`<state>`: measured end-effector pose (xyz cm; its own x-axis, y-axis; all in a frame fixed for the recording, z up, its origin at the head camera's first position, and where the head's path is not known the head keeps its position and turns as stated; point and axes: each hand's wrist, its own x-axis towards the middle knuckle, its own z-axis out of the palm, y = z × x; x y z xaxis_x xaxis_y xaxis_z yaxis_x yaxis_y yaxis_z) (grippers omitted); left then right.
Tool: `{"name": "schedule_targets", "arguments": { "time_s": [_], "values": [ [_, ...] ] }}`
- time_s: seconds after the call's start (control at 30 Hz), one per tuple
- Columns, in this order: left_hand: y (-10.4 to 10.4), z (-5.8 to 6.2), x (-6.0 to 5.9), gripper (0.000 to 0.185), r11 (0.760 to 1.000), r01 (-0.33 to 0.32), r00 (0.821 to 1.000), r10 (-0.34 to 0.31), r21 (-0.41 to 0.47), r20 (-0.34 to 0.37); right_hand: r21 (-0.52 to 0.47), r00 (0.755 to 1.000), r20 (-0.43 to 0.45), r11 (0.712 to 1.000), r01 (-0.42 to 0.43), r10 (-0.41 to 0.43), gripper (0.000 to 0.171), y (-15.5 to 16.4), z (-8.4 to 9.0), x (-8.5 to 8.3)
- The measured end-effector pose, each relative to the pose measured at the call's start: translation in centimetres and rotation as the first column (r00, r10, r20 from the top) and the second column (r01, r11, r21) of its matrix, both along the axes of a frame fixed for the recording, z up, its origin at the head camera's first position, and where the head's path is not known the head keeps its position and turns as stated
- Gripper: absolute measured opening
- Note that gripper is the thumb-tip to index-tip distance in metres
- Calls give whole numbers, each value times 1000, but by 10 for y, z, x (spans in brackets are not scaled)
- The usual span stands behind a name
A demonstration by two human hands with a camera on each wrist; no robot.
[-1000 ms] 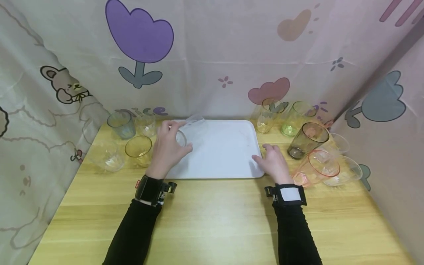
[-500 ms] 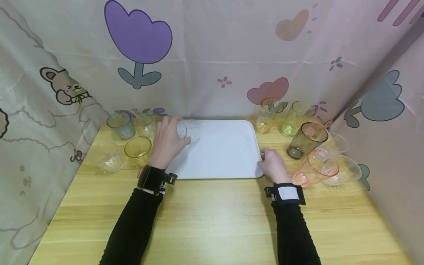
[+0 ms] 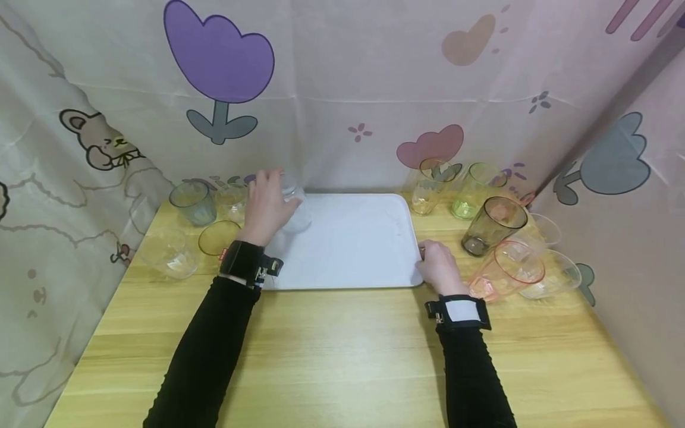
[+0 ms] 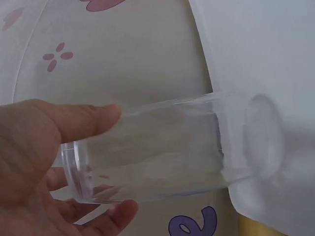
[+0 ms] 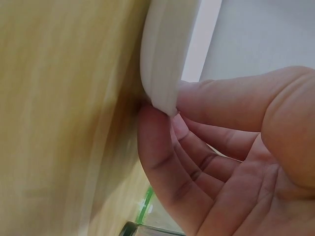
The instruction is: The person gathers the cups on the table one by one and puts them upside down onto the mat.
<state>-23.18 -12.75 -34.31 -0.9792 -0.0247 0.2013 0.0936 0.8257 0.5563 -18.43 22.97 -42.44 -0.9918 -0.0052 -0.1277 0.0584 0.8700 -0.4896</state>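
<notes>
My left hand [image 3: 267, 205] holds a clear drinking glass [image 3: 297, 215] over the back left corner of a white tray [image 3: 353, 244]. In the left wrist view, thumb and fingers wrap round one end of the glass [image 4: 157, 147], while its other end overlaps the tray [image 4: 261, 44]. At the tray's right edge is my right hand [image 3: 440, 266]. The right wrist view shows its thumb and index finger pinching the tray's rim [image 5: 165, 59], thumb on the upper side and finger beneath.
Left of the tray stand a blue-grey glass [image 3: 194, 204], an amber glass [image 3: 218, 239] and clear ones [image 3: 176, 258]. To the right are yellow [image 3: 427, 193], green [image 3: 471, 196], dark brown [image 3: 493, 226] and pink [image 3: 505, 273] glasses, plus clear ones [image 3: 553, 276]. A patterned curtain [image 3: 332, 119] hangs behind.
My left hand has moved back, away from me, with the clear glass, which now stands more upright. My right hand has moved from beside the tray's edge to pinching it.
</notes>
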Motion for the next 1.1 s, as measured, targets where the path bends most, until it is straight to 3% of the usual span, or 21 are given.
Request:
{"name": "schedule_targets", "arguments": {
  "time_s": [0.4, 1.1],
  "values": [
    [-10, 10, -29, 72, 1000, 3, 998, -2, -13, 64, 10, 1000, 0, 1000, 3, -3, 49, -4, 0, -1],
    [-15, 2, -46, 77, 995, 3, 983, 14, -97, 182, 29, 1000, -30, 1000, 6, -5, 48, -3, -4, 1]
  ]
}}
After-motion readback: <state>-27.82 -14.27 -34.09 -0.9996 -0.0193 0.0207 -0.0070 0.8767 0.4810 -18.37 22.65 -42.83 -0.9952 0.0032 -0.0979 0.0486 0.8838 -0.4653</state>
